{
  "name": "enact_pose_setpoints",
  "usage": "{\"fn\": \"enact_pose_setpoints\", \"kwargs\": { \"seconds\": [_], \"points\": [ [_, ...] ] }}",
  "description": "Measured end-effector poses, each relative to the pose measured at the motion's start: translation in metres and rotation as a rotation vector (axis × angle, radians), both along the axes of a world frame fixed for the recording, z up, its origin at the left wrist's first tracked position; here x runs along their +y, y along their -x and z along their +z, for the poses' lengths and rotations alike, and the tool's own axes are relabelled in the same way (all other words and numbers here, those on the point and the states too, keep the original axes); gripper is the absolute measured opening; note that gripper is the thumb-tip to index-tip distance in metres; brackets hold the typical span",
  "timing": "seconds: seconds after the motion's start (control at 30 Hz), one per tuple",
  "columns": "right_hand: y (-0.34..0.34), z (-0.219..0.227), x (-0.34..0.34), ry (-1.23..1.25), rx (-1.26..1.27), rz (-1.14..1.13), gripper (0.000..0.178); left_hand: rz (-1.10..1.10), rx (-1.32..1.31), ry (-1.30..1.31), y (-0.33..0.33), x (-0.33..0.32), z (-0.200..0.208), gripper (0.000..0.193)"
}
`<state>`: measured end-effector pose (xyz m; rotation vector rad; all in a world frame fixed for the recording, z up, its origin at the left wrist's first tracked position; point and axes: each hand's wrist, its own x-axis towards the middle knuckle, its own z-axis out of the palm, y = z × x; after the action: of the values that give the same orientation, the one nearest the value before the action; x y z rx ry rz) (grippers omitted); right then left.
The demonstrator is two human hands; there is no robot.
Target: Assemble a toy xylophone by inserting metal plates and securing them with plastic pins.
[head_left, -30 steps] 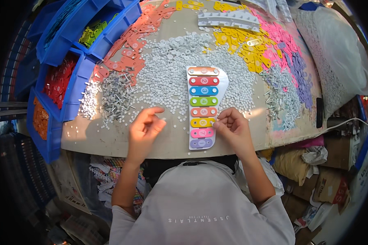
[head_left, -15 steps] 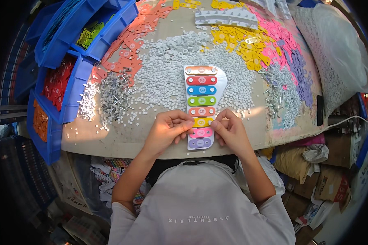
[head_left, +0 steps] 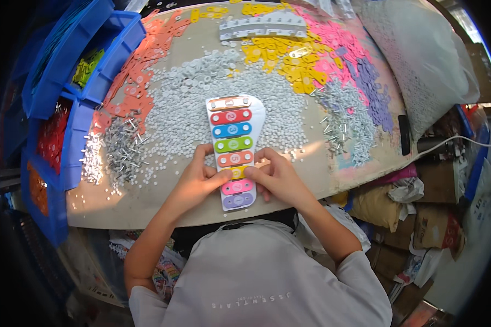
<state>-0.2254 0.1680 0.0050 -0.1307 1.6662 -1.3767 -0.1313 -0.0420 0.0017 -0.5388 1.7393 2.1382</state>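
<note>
A toy xylophone (head_left: 233,144) with a white base and several coloured bars lies at the middle of the table's near side. White round caps sit on the ends of its upper bars. The pink bar (head_left: 237,187) and the purple bar (head_left: 238,200) at the near end show small dark spots instead. My left hand (head_left: 193,182) grips the left edge, its thumb on the left end of the yellow bar (head_left: 236,173). From the right edge, my right hand (head_left: 281,177) presses its thumb on that bar's other end. Fingers of both hands are partly hidden beside the base.
Small white caps (head_left: 174,109) spread beyond the xylophone. Metal pins lie in piles at left (head_left: 124,147) and right (head_left: 333,128). Loose yellow bars (head_left: 300,68) and purple bars (head_left: 373,92) lie farther off. Blue bins (head_left: 76,147) line the left; a clear bag (head_left: 420,65) stands right.
The view has shifted, so the whole scene sits farther left and the table tilts a little. Both hands stay on the xylophone, thumbs still at the yellow bar's ends.
</note>
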Motion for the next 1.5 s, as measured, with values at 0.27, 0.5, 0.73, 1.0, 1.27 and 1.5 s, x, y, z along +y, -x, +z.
{"fn": "enact_pose_setpoints", "kwargs": {
  "seconds": [0.27,0.5,0.73,1.0,1.27,1.5],
  "points": [
    [0.002,-0.007,0.001,0.045,0.119,0.073,0.028,-0.018,-0.005,-0.015,0.004,0.0,-0.01,0.056],
    [0.0,-0.018,0.002,0.042,0.289,0.103,0.03,-0.001,0.012,0.051,0.002,0.003,-0.005,0.052],
    [0.023,0.018,0.001,-0.184,0.293,0.178,0.03,0.082,0.074,0.142,-0.01,0.011,-0.01,0.058],
    [0.142,0.02,0.062,-0.665,1.46,-0.248,0.024,0.298,0.178,0.44,-0.067,0.009,0.01,0.021],
    [0.175,-0.029,0.091,-0.679,1.534,-0.141,0.02,0.46,0.338,0.669,-0.081,-0.022,-0.005,0.017],
    [0.145,-0.014,0.081,-0.585,1.5,-0.304,0.016,0.805,0.259,1.208,-0.105,-0.109,0.005,0.014]
  ]
}}
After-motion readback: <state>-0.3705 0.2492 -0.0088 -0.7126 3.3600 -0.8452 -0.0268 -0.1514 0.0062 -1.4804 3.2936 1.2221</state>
